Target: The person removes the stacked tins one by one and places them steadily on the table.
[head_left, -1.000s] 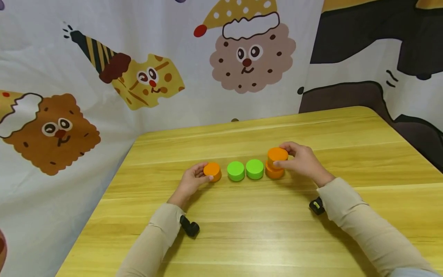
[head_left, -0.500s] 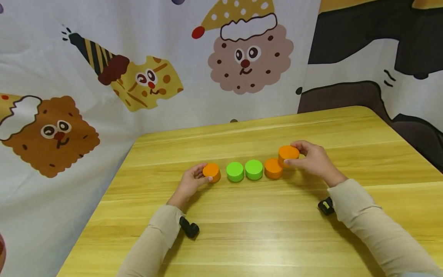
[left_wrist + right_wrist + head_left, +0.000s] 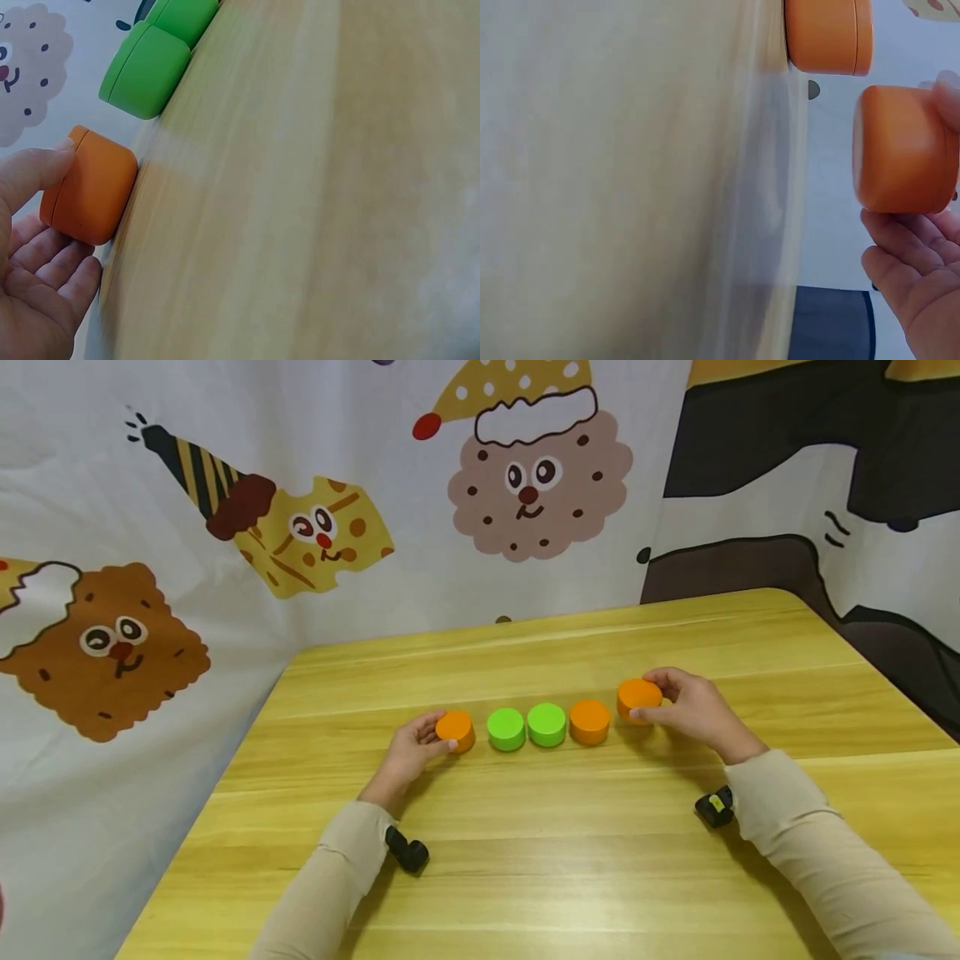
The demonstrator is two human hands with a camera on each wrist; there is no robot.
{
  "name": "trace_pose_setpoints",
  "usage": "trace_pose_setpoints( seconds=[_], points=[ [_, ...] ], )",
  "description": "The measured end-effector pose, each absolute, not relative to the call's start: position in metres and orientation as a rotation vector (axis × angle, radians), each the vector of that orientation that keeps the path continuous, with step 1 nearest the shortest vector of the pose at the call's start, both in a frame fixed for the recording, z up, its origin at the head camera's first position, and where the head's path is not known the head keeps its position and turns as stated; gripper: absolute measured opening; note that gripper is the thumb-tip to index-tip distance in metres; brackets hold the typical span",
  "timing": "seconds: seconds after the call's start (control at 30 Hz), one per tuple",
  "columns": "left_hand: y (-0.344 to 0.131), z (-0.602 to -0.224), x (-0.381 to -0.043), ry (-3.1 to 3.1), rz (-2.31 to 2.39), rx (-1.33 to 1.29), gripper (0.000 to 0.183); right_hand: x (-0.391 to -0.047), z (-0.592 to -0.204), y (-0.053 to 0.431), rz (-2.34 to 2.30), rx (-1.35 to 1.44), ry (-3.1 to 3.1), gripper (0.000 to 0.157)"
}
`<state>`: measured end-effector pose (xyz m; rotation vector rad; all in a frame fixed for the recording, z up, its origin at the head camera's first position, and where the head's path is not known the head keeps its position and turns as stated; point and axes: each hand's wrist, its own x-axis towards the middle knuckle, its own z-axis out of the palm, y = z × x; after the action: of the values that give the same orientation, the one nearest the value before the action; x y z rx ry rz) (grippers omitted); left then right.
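Observation:
Small round lidded boxes stand in a row on the wooden table. My left hand [image 3: 408, 752] grips the leftmost orange round box [image 3: 455, 732] between thumb and fingers; it rests on the table, its lid seam showing in the left wrist view [image 3: 94, 187]. Beside it stand two green round boxes [image 3: 506, 730] [image 3: 547, 725], then another orange round box [image 3: 589, 722]. My right hand [image 3: 693, 710] holds a third orange round box [image 3: 639, 700] to the right of the row. In the right wrist view this held box [image 3: 904, 150] is off the tabletop.
The wooden table [image 3: 480, 860] reaches back to a white curtain [image 3: 360, 410] printed with cartoon biscuits and cheese. A black wrist camera hangs at each sleeve, one on the left [image 3: 407, 850] and one on the right [image 3: 716, 807].
My right hand has lifted its orange box off the other orange box and carried it right, lowering it slightly. My left hand keeps its grip in place.

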<state>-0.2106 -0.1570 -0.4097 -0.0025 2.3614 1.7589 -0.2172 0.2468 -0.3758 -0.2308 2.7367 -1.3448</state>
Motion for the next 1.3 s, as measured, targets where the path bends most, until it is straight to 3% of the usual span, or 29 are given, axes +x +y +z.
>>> trace_pose_setpoints(
  seconds=[0.6, 1.3],
  points=[
    [-0.16, -0.423, -0.214, 2.355, 1.774, 0.022, 0.058, -0.22, -0.39, 0.249, -1.298, -0.198, 2.582, 0.074],
    [-0.152, -0.39, -0.201, 2.363, 1.736, 0.015, 0.055, -0.222, -0.393, 0.25, -1.35, -0.191, 2.501, 0.078]
  ],
)
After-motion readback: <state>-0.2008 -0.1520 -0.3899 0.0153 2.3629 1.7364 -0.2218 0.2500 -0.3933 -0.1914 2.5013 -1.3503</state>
